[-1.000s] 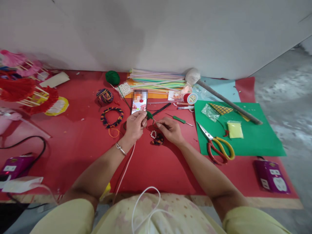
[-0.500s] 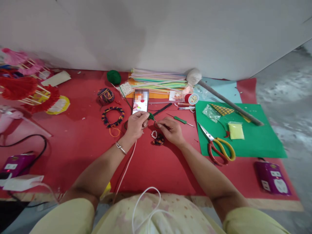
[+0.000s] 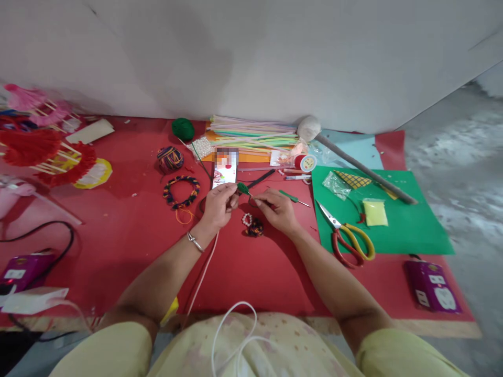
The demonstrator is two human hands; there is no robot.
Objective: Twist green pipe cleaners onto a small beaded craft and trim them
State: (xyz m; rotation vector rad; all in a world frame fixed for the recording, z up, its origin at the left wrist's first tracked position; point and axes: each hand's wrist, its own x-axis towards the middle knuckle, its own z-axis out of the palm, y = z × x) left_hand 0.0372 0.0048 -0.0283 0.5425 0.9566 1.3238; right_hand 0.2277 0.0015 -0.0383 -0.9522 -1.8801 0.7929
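Between the thumb and fingers of my left hand [image 3: 220, 204] is a small green yarn piece [image 3: 242, 187]. My right hand [image 3: 277, 208] pinches a thin metal crochet hook [image 3: 251, 196], its tip at the yarn piece; my fingers hide the rest of it. Green yarn [image 3: 200, 157] trails from the green ball [image 3: 183, 129] toward my left hand. Just beyond that hand a phone [image 3: 225, 170] shows a picture. Below the hands lies a ring of white beads [image 3: 247, 219] against a dark multicoloured yarn bunch [image 3: 255, 228].
A braided yarn ring [image 3: 181, 192] and a multicoloured yarn ball [image 3: 170, 158] lie left. Right are a green-handled tool [image 3: 288, 196], scissors [image 3: 346, 235] on green sheet [image 3: 412, 230], and a power socket box [image 3: 432, 285]. Pipe cleaners [image 3: 255, 125] line the back. A cable [image 3: 202, 277] crosses the front.
The view has shifted slightly, so the table's things appear a little lower and further left. Both hands keep their hold, with the green piece turned slightly between them.
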